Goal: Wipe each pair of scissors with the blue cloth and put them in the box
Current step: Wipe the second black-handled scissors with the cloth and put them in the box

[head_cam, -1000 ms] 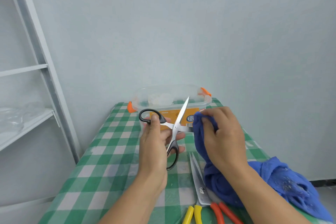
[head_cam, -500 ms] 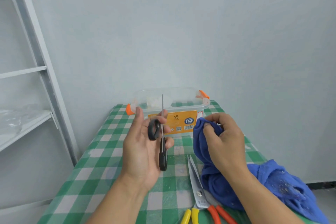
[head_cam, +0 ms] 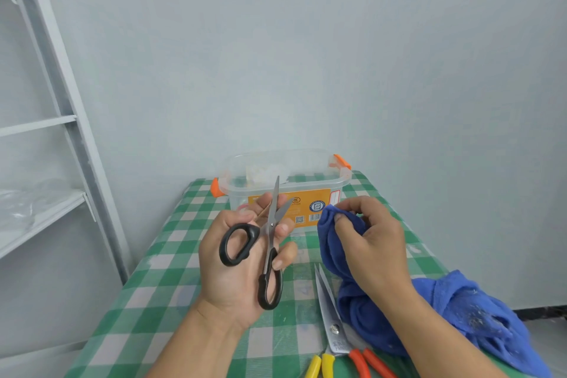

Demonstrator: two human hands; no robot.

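My left hand (head_cam: 236, 267) holds the black-handled scissors (head_cam: 260, 242) above the table, palm towards me, with the blades slightly apart and pointing up at the box. My right hand (head_cam: 368, 242) pinches a bunched part of the blue cloth (head_cam: 352, 304), just right of the scissors and apart from them. The clear plastic box (head_cam: 343, 181) with orange latches and an orange label stands at the table's far end, lid off. On the table near me lie orange-handled scissors (head_cam: 334, 331), blades pointing away, beside a pair of yellow handles (head_cam: 320, 367).
The table (head_cam: 171, 294) has a green and white checked cover and ends against a pale wall. A grey metal shelf frame (head_cam: 70, 120) stands on the left. The rest of the blue cloth trails off the table's right side.
My left hand has turned the black-handled scissors so the handles face me flat and the blades show slightly apart. My right hand with the cloth has stayed in about the same place.
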